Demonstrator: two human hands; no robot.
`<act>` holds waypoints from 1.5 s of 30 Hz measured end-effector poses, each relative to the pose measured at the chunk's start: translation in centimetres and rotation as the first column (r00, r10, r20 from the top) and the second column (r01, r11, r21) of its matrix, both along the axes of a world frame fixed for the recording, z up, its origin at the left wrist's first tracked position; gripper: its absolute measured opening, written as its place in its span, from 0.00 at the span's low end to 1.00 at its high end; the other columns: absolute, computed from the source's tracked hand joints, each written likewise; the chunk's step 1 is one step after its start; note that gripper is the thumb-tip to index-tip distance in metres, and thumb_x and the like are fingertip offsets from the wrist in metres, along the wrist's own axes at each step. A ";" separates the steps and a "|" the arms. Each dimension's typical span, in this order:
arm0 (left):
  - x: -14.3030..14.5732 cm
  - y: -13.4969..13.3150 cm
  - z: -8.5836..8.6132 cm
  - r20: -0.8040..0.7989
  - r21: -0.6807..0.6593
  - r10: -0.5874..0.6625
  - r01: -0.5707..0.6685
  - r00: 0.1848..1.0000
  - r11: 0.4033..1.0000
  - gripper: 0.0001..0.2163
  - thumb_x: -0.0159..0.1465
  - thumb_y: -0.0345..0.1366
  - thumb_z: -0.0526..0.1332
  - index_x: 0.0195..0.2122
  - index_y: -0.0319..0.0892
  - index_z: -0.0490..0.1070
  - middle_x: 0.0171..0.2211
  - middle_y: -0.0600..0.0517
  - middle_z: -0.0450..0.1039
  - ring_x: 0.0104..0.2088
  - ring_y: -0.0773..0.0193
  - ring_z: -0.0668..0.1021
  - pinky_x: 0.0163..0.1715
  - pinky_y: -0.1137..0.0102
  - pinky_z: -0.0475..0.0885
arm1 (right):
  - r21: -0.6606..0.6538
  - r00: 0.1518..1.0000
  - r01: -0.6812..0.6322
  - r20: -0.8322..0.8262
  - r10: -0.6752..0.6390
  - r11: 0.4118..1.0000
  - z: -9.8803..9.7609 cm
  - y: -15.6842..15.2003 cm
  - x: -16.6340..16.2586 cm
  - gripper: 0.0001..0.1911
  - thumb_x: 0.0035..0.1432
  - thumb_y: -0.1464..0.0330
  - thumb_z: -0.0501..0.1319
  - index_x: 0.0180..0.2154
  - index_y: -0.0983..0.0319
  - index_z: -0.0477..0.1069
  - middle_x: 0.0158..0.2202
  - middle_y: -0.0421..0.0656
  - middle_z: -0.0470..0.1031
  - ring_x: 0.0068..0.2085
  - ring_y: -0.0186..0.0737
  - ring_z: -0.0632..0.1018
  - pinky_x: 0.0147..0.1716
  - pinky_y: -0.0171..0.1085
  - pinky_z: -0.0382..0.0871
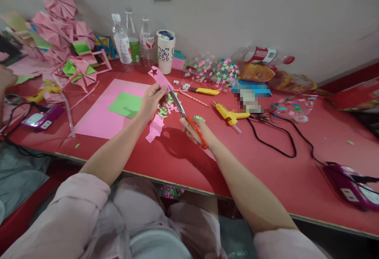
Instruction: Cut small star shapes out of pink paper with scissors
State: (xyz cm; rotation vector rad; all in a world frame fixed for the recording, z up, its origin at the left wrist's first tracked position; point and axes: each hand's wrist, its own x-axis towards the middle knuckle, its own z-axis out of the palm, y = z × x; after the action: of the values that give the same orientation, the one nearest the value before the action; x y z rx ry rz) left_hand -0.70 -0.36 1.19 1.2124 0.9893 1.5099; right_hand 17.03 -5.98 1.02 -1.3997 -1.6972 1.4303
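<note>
My left hand [154, 100] pinches a strip of pink paper [159, 78] that has a star-shaped hole near its upper end. In my right hand [194, 129] are scissors with orange handles [200, 133], their blades pointing up and left to the strip's lower edge. Whether the blades are cutting the paper I cannot tell. Below my hands lie pink and green paper scraps [163, 111] and a larger pink offcut [155, 128]. A green sheet [124, 104] rests on a bigger pink sheet [97, 111], left of my left hand.
Right of my hands lie a yellow glue gun [229, 115] and a yellow cutter knife [204, 91]. Behind stand a patterned cup [164, 53], several bottles [122, 42] and a bag of paper stars [219, 71]. Purple power strips [351, 186] with black cables flank me. Another person's hand [7, 78] shows far left.
</note>
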 end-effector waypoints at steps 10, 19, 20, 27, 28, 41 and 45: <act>-0.6 0.3 0.1 -0.083 -0.024 -0.013 0.011 0.996 1.000 0.10 0.62 0.36 0.58 0.24 0.42 0.63 0.14 0.60 0.64 0.11 0.77 0.65 0.12 0.79 0.57 | -0.020 1.000 -0.006 0.018 0.007 1.000 0.5 -0.1 0.1 0.24 0.54 0.48 0.58 0.22 0.60 0.58 0.08 0.31 0.52 0.10 0.26 0.56 0.10 0.29 0.52; -0.6 0.3 0.1 -0.030 -0.013 -0.027 0.026 0.999 1.000 0.09 0.61 0.34 0.58 0.23 0.42 0.64 0.13 0.60 0.64 0.11 0.78 0.65 0.11 0.79 0.56 | -0.058 0.999 0.025 0.033 -0.023 0.998 0.4 0.0 -0.1 0.24 0.55 0.50 0.59 0.21 0.60 0.59 0.07 0.31 0.52 0.09 0.26 0.56 0.08 0.29 0.51; -0.6 0.2 0.1 -0.022 -0.012 -0.025 0.025 0.999 1.000 0.09 0.61 0.34 0.58 0.23 0.42 0.64 0.13 0.59 0.65 0.11 0.78 0.65 0.11 0.79 0.56 | -0.058 0.999 0.026 0.032 -0.024 0.998 0.4 0.0 -0.1 0.24 0.55 0.50 0.59 0.21 0.60 0.59 0.07 0.31 0.52 0.09 0.26 0.56 0.08 0.29 0.51; -0.6 0.2 0.1 -0.009 -0.030 -0.023 0.023 1.000 0.999 0.10 0.60 0.37 0.60 0.23 0.42 0.64 0.14 0.59 0.65 0.11 0.78 0.65 0.12 0.79 0.57 | -0.041 0.999 0.020 0.036 -0.018 0.999 0.4 0.1 -0.1 0.24 0.54 0.49 0.59 0.20 0.60 0.58 0.07 0.31 0.52 0.08 0.26 0.56 0.08 0.29 0.51; -0.6 0.2 0.1 -0.007 -0.033 -0.023 0.022 1.000 0.999 0.10 0.60 0.37 0.60 0.23 0.42 0.65 0.14 0.59 0.65 0.11 0.77 0.65 0.12 0.79 0.57 | -0.036 0.999 0.018 0.034 -0.016 0.999 0.4 0.0 -0.1 0.24 0.54 0.49 0.59 0.20 0.60 0.58 0.08 0.31 0.52 0.08 0.26 0.55 0.08 0.29 0.51; -1.5 0.6 -0.3 0.067 0.018 0.008 -0.009 0.998 1.000 0.09 0.55 0.36 0.61 0.20 0.42 0.65 0.13 0.58 0.64 0.11 0.76 0.65 0.11 0.77 0.56 | -0.035 1.000 -0.028 -0.013 0.027 0.999 0.1 0.2 0.4 0.23 0.53 0.50 0.61 0.22 0.61 0.60 0.09 0.30 0.52 0.10 0.25 0.55 0.09 0.29 0.51; -1.3 0.3 -0.2 0.111 0.012 0.047 -0.048 0.993 0.999 0.09 0.55 0.34 0.61 0.20 0.42 0.63 0.12 0.59 0.63 0.12 0.77 0.64 0.12 0.78 0.55 | -0.046 0.997 -0.055 -0.058 0.052 0.997 0.0 0.1 0.3 0.24 0.54 0.48 0.58 0.22 0.61 0.61 0.09 0.30 0.52 0.10 0.25 0.55 0.09 0.28 0.51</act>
State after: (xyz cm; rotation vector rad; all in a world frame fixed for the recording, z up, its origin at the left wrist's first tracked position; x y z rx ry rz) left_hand -2.00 -0.09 1.01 1.1095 0.9409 1.6059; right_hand 17.35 -5.93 0.99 -1.3348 -1.6864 1.5345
